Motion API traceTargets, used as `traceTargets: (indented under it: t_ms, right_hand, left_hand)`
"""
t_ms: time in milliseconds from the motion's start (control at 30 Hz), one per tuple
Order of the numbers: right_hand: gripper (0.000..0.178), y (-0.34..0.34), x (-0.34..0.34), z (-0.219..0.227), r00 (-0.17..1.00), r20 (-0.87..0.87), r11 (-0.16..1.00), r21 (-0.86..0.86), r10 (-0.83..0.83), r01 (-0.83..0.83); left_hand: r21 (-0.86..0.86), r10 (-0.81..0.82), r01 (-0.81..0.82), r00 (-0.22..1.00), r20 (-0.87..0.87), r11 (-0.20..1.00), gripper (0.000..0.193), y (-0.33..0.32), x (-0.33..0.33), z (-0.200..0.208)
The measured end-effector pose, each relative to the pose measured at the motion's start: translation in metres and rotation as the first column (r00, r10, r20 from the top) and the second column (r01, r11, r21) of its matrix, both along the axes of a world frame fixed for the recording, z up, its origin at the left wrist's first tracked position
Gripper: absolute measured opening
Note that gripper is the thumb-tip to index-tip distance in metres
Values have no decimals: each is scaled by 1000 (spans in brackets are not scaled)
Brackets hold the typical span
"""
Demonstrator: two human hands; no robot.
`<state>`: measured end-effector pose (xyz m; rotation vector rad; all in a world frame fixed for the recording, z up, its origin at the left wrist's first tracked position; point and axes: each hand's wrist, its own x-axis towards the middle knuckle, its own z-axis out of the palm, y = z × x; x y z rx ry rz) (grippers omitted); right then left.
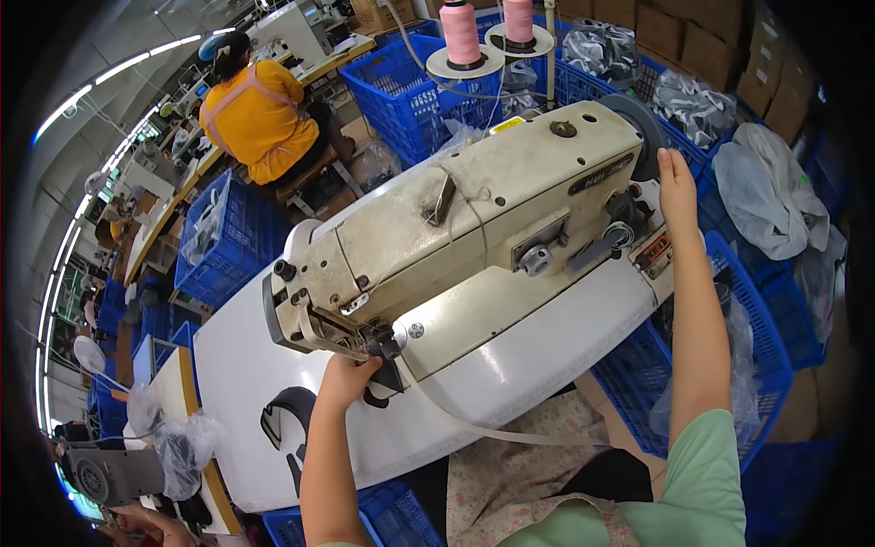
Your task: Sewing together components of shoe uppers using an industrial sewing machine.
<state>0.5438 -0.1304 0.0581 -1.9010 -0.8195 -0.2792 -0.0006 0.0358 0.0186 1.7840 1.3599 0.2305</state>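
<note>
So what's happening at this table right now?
A person sits at an industrial sewing machine on a white table. The left hand is up under the needle end, at a dark piece with a pale strap trailing from it. The right hand rests on the handwheel at the machine's other end. Two pink thread cones stand behind. Blue crates surround the table, and another person in orange works farther off.

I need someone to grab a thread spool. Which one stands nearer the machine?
Start at the cream sewing machine on the white table. Behind it, two pink thread cones stand on round discs. The nearer cone is the left one, closer to the machine than its twin.
</note>
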Motion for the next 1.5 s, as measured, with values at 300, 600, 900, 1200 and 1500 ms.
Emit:
traceTargets:
  t_ms: [300, 600, 900, 1200, 1500]
  right_hand:
    - [26, 23, -292, -8, 292, 473, 488, -370, 831, -791]
    - [23, 67, -363, -95, 232, 401, 403, -421, 886, -813]
    - [28, 70, -356, -87, 286, 262, 361, -315, 922, -878]
    - [23, 68, -357, -79, 194, 132, 230, -376, 972, -897]
    - [22, 76, -361, -87, 375, 211, 429, -368, 903, -825]
  left_hand:
    - [0, 3, -3, 999, -45, 1000, 21, 3, 2, 4]
    - [103, -99, 106, 993, -68, 989, 23, -11, -4, 5]
    - [-7, -94, 94, 984, -153, 996, 27, -4, -2, 3]
    - [-107, -159, 146, 979, -126, 984, 28, -9, -11, 6]
    - [136, -6, 2, 999, 33, 991, 19, -7, 4, -3]
